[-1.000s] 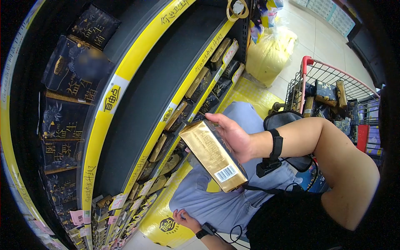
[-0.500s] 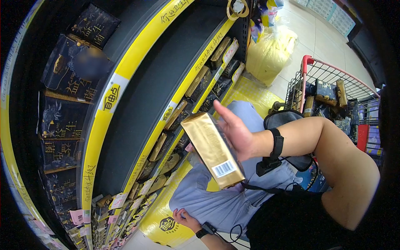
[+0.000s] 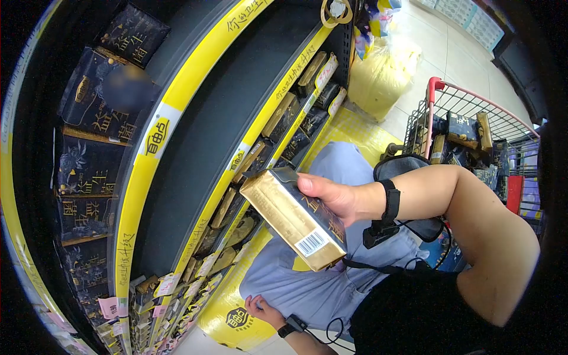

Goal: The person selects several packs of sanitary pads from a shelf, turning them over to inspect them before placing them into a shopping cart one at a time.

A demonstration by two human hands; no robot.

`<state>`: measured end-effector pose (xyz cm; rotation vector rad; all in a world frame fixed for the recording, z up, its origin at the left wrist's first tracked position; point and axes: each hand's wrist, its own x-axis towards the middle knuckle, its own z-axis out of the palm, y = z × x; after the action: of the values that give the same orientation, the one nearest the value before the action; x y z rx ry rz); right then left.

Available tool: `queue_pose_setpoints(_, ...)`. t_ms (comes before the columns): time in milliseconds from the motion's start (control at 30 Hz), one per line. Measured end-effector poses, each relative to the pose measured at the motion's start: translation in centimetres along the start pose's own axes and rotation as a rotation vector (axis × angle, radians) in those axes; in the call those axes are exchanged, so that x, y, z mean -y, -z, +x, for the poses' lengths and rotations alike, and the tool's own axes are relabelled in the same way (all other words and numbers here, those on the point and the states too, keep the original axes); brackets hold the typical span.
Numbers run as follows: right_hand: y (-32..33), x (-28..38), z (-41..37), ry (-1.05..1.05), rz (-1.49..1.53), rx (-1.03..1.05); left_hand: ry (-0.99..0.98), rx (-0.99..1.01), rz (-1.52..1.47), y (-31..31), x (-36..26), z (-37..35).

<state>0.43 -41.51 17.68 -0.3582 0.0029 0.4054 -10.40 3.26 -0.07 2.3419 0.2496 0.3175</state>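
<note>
My right hand point(image 3: 334, 201) grips a black and gold pack of sanitary pads point(image 3: 290, 222) in front of my lap. Its gold side, with a white barcode near the lower end, faces me, and my thumb lies over the black face. The fingers behind the pack are hidden. Lower down, my left hand point(image 3: 263, 310) rests at the edge of my blue trouser leg with fingers apart and nothing in it. Black packs point(image 3: 89, 163) stand in a row on the upper shelf at the left. More black and gold packs point(image 3: 281, 116) line the lower shelves.
A wire shopping cart point(image 3: 435, 106) with red trim, holding several similar packs, stands at the right. A yellow plastic-wrapped bundle point(image 3: 381, 77) sits on the floor at the shelf's far end. Yellow shelf edges point(image 3: 192, 77) curve past on the left. Under me lies a yellow mat point(image 3: 349, 133).
The pack has tilted and shifted slightly left, showing more of its black face. My right thumb has come down from raised onto the pack. My left hand has stayed in place.
</note>
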Motion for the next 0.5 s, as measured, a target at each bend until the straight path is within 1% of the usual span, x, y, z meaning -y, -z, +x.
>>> queue_pose_setpoints(100,-0.35,-0.29,0.13,0.063,-0.063,0.001,-0.007,-0.001,-0.007,-0.01,-0.02,0.02)
queue_pose_setpoints(200,-0.80,-0.26,0.07,0.092,-0.049,0.008,0.005,-0.008,-0.017,-0.10,-0.30,-0.03)
queue_pose_setpoints(500,-0.06,-0.40,0.06,0.082,-0.090,0.018,0.006,0.009,0.000,0.02,-0.66,0.03)
